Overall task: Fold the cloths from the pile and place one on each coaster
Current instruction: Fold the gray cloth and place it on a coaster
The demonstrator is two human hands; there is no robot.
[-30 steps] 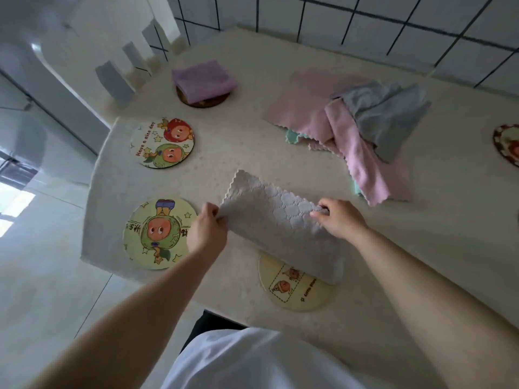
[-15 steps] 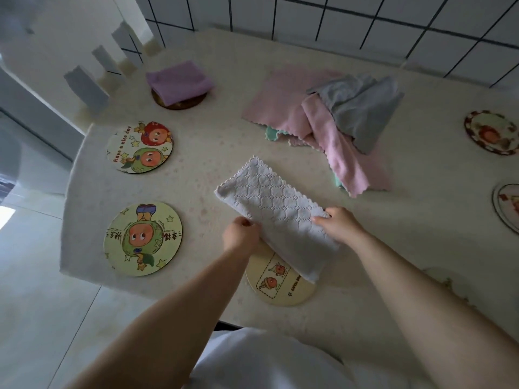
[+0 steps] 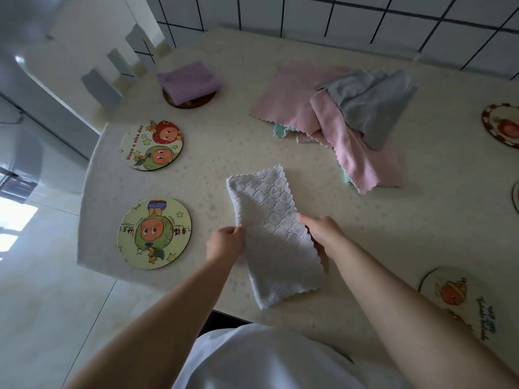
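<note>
We hold a grey cloth [image 3: 269, 234], folded into a long strip, on the near edge of the table [image 3: 393, 234], ready, we judge, for a second fold. Our left hand [image 3: 224, 242] pinches its left edge; our right hand [image 3: 323, 231] grips the right. Bare coasters [image 3: 154, 233] wait left; the pile [image 3: 351, 113] lies far right.

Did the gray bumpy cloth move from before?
Yes. The gray cloth has turned lengthwise and now hides the coaster it only partly covered, both hands gripping it.
</note>
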